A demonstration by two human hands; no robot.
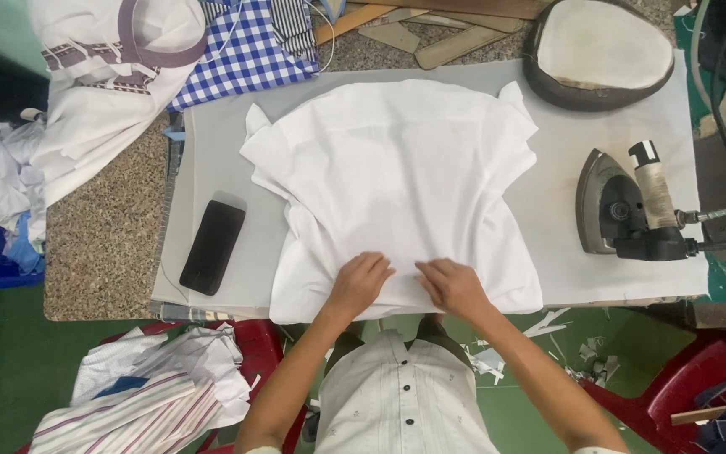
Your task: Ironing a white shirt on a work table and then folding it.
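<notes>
A white shirt [397,176] lies spread on the grey pressing cloth [212,143], its near edge hanging over the table's front. My left hand [361,282] rests palm down on the shirt's near part, fingers bent against the fabric. My right hand [451,284] lies next to it, a little to the right, fingers pressed on the same fold of cloth. The two hands almost meet at the shirt's middle. Neither hand lifts the fabric clear of the table.
A black phone [213,245] lies left of the shirt. An iron [623,206] with a hose stands at the right. A padded pressing form [598,50] sits at the back right. Garments pile at the back left [111,76] and on a red stool [161,387].
</notes>
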